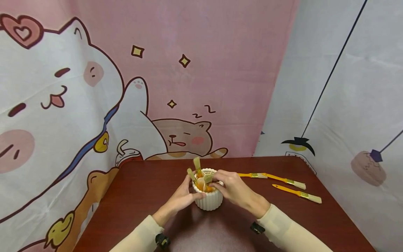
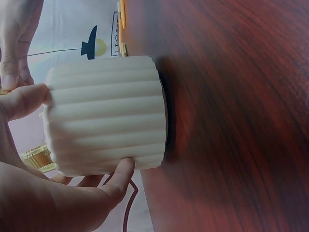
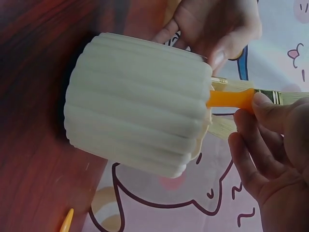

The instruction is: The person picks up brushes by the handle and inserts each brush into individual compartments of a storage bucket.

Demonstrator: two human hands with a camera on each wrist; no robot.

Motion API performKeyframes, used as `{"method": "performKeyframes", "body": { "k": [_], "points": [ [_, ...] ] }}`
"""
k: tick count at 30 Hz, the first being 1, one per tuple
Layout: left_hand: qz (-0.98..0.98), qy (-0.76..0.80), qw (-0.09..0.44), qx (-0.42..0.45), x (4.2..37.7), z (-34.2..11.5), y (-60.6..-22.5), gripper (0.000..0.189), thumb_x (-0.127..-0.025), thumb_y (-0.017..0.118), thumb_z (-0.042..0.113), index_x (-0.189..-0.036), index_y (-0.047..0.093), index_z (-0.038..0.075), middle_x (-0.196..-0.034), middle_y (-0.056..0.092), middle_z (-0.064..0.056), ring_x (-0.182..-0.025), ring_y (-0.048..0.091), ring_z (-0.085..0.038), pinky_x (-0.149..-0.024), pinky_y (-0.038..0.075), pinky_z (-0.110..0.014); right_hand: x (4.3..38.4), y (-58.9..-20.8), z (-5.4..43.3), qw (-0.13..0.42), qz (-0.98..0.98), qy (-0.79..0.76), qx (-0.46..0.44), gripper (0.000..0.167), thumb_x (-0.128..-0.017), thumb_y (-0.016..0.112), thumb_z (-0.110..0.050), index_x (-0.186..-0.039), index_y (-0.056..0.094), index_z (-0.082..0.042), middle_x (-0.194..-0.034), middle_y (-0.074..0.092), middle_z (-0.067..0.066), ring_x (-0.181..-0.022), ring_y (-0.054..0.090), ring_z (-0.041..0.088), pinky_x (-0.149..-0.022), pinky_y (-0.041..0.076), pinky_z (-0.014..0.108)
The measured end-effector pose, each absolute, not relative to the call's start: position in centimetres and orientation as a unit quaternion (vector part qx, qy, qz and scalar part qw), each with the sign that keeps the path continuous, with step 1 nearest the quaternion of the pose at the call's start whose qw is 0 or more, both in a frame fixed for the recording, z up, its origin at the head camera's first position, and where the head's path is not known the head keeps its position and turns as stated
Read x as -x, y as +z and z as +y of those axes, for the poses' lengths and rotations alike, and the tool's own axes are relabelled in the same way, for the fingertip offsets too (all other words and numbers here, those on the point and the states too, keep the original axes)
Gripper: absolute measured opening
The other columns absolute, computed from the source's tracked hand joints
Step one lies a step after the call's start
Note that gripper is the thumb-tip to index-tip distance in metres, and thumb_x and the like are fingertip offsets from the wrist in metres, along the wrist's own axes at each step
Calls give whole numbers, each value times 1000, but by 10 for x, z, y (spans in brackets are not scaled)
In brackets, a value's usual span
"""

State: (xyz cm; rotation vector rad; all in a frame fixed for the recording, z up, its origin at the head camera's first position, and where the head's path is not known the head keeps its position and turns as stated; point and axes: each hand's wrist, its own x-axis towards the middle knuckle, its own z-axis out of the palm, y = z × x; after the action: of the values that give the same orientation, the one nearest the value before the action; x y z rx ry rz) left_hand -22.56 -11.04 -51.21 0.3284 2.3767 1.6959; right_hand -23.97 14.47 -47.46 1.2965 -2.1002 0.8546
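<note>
The left hand is gripping the ribbed white cup, apparently steadying it on the counter. The right hand is pinching a brush near its ferrule, seemingly for control, while its handle is extending into the cup.

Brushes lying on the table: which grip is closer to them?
Right. The right grip is at the pot, left of those brushes; the left grip is farther, on the pot's left side.
</note>
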Motion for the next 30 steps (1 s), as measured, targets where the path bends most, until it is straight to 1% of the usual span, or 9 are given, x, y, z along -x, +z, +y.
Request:
{"method": "performKeyframes", "body": {
  "k": [3, 7, 12, 20, 26, 30],
  "points": [
    [802, 577, 104, -113, 226, -111, -513, 105, -98, 91, 31, -182, 30, 16, -174, 53, -21, -157, 60, -44, -126, 52, -67, 239, -477, 143, 257, -780, 310, -478, 32, -89, 96, 7, -115, 83, -6, -109, 85, 4, -94, 82, 13, -80, 68, 23],
    [803, 575, 102, -119, 225, -111, -513, 105, -99, 91, 30, -182, 29, 15, -173, 54, -22, -156, 61, -45, -125, 53, -67, 238, -481, 141, 253, -789, 297, -474, 31, -90, 96, 5, -117, 84, -5, -112, 86, 5, -98, 83, 15, -82, 70, 26],
    [801, 577, 97, -124, 223, -110, -511, 104, -98, 90, 27, -182, 30, 14, -173, 54, -21, -156, 62, -46, -124, 54, -67, 237, -483, 141, 271, -799, 264, -467, 28, -90, 98, 0, -114, 85, -7, -110, 86, 3, -97, 82, 14, -83, 69, 27],
    [800, 579, 98, -122, 223, -110, -511, 103, -99, 90, 25, -182, 29, 14, -172, 55, -21, -152, 64, -44, -121, 56, -65, 237, -489, 139, 311, -810, 201, -455, 29, -88, 103, -13, -112, 87, -12, -106, 85, -3, -97, 79, 12, -86, 63, 36],
    [798, 582, 100, -123, 223, -110, -510, 103, -99, 90, 25, -183, 30, 15, -172, 54, -21, -153, 63, -44, -121, 56, -63, 237, -492, 139, 334, -811, 166, -450, 27, -87, 105, -23, -104, 85, -18, -101, 81, -7, -95, 74, 14, -85, 57, 36],
    [793, 587, 101, -126, 223, -110, -511, 102, -100, 90, 24, -182, 30, 16, -173, 53, -21, -154, 64, -45, -121, 57, -62, 236, -494, 138, 340, -811, 160, -448, 26, -87, 104, -26, -104, 86, -19, -101, 80, -7, -94, 72, 14, -84, 56, 35]
  ]
}}
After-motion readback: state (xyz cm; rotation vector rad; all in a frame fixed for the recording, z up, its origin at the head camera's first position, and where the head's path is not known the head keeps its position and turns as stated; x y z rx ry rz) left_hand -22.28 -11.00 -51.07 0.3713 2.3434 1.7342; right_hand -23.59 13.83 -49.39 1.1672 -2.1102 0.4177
